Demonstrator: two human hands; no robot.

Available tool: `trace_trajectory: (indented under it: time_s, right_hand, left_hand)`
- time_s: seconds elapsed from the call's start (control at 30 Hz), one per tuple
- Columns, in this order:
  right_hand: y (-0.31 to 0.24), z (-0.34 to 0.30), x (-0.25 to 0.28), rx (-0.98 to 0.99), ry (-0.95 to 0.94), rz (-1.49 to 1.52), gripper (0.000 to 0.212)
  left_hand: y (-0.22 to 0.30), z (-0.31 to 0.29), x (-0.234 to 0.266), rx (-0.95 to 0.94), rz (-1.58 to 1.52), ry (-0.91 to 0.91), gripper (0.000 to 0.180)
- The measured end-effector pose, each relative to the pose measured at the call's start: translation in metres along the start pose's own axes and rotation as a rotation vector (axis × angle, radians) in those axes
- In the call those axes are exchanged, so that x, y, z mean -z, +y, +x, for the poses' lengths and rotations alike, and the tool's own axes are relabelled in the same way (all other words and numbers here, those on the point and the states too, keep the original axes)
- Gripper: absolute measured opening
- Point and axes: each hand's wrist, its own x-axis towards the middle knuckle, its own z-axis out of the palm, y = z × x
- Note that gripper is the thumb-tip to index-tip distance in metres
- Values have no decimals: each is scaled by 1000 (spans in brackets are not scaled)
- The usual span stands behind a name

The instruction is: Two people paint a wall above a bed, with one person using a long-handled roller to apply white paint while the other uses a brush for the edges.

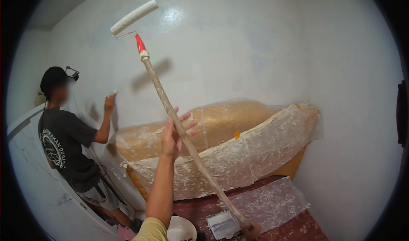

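A paint roller [134, 17] with a fluffy white sleeve and red handle is fixed to a long wooden pole [200, 164], raised at a slant before the pale wall. My right hand [250, 231] is closed round the pole's lower end at the bottom edge, partly in shadow. Halfway up, my left hand [172, 138] supports the pole, which crosses the palm while the fingers stretch out behind it. The roller sleeve appears slightly off the wall, its shadow falling lower on the surface.
On the left, a co-worker [70, 143] in dark clothes reaches a small tool to the wall. A golden headboard [230, 117] under splattered plastic sheeting [221, 166] runs along the wall. Below are a white bucket [182, 230], a paint tray [223, 225] and a dark red surface [294, 230].
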Motion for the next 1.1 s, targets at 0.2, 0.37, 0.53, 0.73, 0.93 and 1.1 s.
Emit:
trace_trajectory:
  time_s: [0.2, 0.37, 0.53, 0.73, 0.93, 1.1]
  right_hand:
    - [12, -106, 127, -305, -15, -213, 39]
    - [8, -164, 172, -352, 33, -361, 44]
    - [2, -192, 193, -336, 18, -344, 46]
    - [-5, -212, 192, -358, 118, -427, 45]
    - [-17, -227, 202, -502, 77, -461, 44]
    - [-31, -240, 213, -617, 33, -475, 44]
  left_hand:
    - [19, 3, -90, 69, -306, 94, 43]
    - [-32, -48, -149, -2, -221, 252, 33]
    - [-105, -114, -196, 260, -176, 280, 31]
    - [-176, -164, -204, 445, -144, 182, 38]
    - [-192, -107, -148, 812, -462, 118, 63]
    - [-228, -100, -137, 851, -468, -45, 40]
